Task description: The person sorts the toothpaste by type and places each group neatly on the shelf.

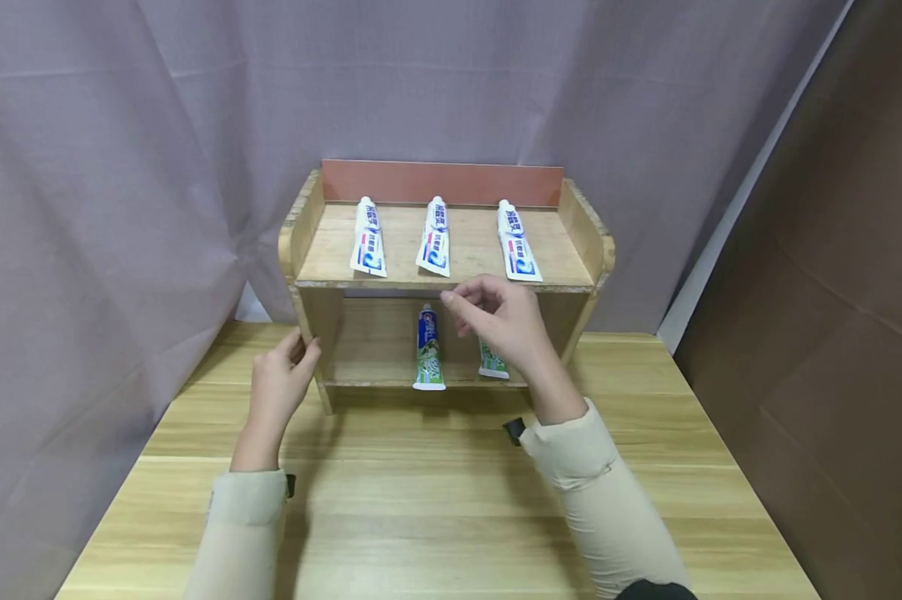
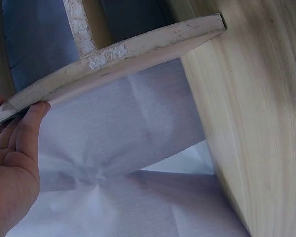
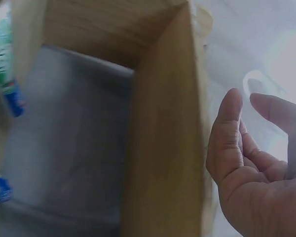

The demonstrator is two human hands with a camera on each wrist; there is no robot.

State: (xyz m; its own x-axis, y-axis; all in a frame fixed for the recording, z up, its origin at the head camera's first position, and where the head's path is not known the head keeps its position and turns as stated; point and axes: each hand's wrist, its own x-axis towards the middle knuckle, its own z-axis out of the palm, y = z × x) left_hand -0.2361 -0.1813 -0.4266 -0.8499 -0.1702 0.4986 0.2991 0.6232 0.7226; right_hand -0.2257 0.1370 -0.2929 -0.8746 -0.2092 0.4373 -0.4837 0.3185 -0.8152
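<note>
My left hand grips the left side panel of a small two-tier wooden shelf; in the left wrist view its fingers lie against that panel's edge. In front of the upper board, my right hand is raised with loosely bent fingers, holding nothing. The right wrist view shows a gap between its thumb and forefinger. A blue and green toothpaste tube lies on the lower tier. Beside it, a second green tube is partly hidden behind my right hand.
Three white toothpaste tubes, left, middle and right, lie spaced apart on the upper tier. A reddish back strip edges the shelf top. The shelf stands on a wooden table before a grey curtain.
</note>
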